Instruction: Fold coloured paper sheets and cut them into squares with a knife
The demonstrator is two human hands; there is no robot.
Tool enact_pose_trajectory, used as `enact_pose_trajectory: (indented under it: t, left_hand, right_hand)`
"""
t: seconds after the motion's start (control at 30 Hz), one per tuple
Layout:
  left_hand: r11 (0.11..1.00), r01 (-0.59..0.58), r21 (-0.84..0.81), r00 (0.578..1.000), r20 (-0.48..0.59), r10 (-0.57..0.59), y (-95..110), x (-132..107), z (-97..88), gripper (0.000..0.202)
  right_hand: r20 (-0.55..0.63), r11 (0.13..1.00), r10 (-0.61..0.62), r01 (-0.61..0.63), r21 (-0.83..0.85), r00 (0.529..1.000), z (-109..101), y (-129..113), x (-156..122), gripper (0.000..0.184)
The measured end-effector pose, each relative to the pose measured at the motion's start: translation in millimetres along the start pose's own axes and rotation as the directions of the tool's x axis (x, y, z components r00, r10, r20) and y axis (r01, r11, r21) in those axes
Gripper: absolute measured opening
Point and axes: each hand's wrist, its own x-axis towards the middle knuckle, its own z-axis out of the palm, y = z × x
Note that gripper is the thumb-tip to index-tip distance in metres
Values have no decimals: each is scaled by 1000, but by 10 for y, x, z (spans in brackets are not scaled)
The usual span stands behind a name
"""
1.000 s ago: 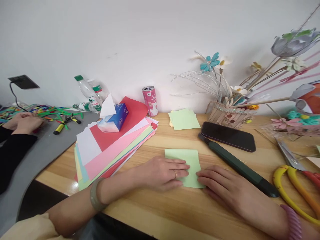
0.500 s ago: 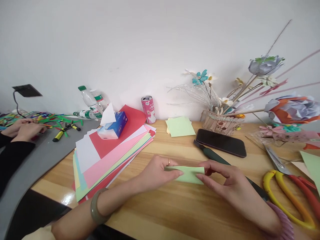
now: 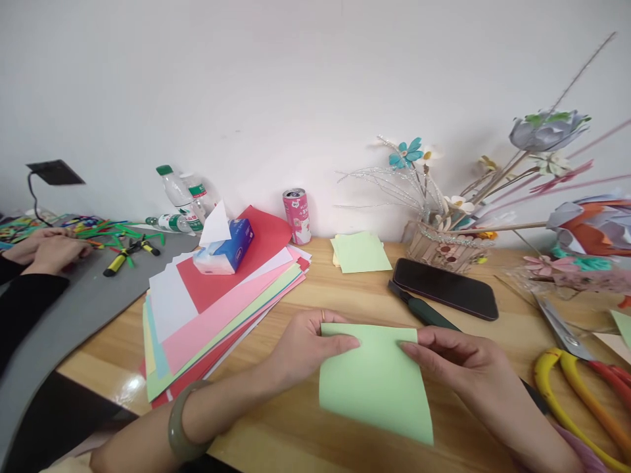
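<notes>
A square of light green paper (image 3: pixel 372 387) hangs between my two hands, its broad face turned toward me and its lower edge slightly curved. My left hand (image 3: pixel 315 345) pinches the upper left corner, thumb in front and fingers behind. At the upper right corner, my right hand (image 3: pixel 458 361) grips the sheet the same way. Beyond it lies a small stack of light green paper squares (image 3: pixel 362 253). A dark green utility knife (image 3: pixel 428 312) rests partly behind my right hand, and scissors (image 3: pixel 566 368) with yellow and red handles lie to its right.
At left, a tissue box (image 3: pixel 224 246) sits on a pile of coloured paper (image 3: pixel 227 315). A pink can (image 3: pixel 297 217), a phone (image 3: pixel 446 289) and a basket of craft flowers (image 3: pixel 444 246) line the back. A co-worker's hands (image 3: pixel 52 249) are at far left near plastic bottles (image 3: pixel 180 197).
The green paper, seen before as a narrow strip between my hands, now shows its full square face. My hands have moved slightly apart, and the view has shifted a little.
</notes>
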Motion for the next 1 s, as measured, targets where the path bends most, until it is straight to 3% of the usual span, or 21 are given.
enact_pose_trajectory:
  t: [0.3, 0.5, 0.8, 1.0]
  left_hand:
    - [1000, -10, 5, 999, 34, 10, -57, -5, -28, 32]
    - [1000, -11, 19, 999, 32, 11, -59, 1, -37, 31]
    - [997, 71, -13, 997, 4, -71, 31, -38, -6, 39]
    - [999, 40, -5, 999, 29, -40, 8, -27, -28, 38]
  right_hand:
    - [6, 1000, 9, -9, -29, 1000, -8, 31, 15, 26]
    - [-47, 988, -21, 14, -152, 999, -13, 31, 24, 31]
    - [-21, 992, 15, -17, -126, 1000, -2, -38, 35, 34]
    - [-40, 993, -6, 2, -118, 999, 17, -42, 20, 34]
